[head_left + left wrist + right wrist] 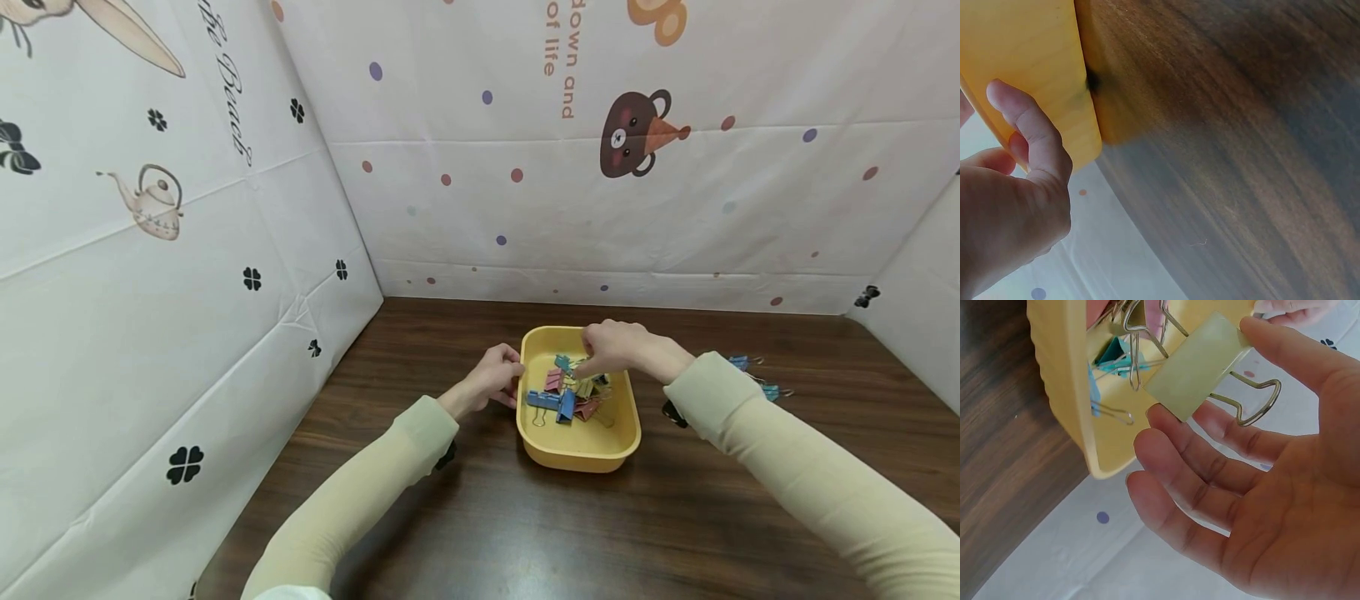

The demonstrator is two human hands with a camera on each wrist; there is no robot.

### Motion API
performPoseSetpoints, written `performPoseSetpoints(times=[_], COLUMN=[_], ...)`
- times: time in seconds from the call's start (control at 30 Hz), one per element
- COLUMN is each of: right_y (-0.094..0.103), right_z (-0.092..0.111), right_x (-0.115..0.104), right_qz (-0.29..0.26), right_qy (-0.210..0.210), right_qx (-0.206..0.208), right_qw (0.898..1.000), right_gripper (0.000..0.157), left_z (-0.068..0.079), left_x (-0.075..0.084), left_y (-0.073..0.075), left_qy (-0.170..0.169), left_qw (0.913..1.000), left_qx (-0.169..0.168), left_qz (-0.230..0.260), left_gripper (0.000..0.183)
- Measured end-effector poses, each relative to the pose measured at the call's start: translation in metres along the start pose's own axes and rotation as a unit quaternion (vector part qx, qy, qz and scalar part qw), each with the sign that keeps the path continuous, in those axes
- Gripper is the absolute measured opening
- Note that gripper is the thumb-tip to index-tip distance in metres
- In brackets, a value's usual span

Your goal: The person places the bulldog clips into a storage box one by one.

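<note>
Sleeves [360, 492] cross the lower frame, left hand [493, 377] gripping the tub [573, 460] and right hand [618, 346] pinching a green clip [1197, 365], apparently mid-transfer, controlled release being called for next.

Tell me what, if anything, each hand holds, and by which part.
The right hand pinches a yellow-green binder clip by its body; the left hand holds the yellow tray by its left rim.

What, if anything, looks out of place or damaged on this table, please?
The bluish clips on the table, partly hidden by the right sleeve, look slightly out of place, since they lie apart from the pile of clips in the yellow tray. I see no damage.
</note>
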State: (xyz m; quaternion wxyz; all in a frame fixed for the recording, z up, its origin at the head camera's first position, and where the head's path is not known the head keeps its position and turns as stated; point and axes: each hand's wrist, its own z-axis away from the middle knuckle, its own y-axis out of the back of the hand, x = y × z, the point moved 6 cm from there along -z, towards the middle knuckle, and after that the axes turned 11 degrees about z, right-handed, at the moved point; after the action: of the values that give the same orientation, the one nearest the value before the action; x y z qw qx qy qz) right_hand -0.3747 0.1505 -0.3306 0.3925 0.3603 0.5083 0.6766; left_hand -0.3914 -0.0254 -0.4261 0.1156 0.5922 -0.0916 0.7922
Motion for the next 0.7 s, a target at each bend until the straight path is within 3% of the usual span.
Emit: performPoseSetpoints(times=[0.17, 0.37, 0.7], right_y=[0.001, 0.01, 0.01], right_z=[-0.004, 0.0, 0.02], right_x=[-0.003, 0.006, 0.061], right_qz=[-0.005, -0.02, -0.037], right_qy=[-0.01, -0.026, -0.069], right_qx=[0.01, 0.056, 0.065], right_qw=[1.0, 0.998, 0.995], right_gripper=[0.037, 0.036, 0.035], left_z=[0.0, 0.0, 0.001], left_x=[0.0, 0.0, 0.0], left_y=[0.0, -0.001, 0.001], left_qy=[-0.002, -0.004, 0.001], left_qw=[1.0, 1.0, 1.0], left_qx=[0.001, -0.001, -0.001], left_qz=[-0.004, -0.002, -0.002], left_gripper=[0.017, 0.02, 0.019])
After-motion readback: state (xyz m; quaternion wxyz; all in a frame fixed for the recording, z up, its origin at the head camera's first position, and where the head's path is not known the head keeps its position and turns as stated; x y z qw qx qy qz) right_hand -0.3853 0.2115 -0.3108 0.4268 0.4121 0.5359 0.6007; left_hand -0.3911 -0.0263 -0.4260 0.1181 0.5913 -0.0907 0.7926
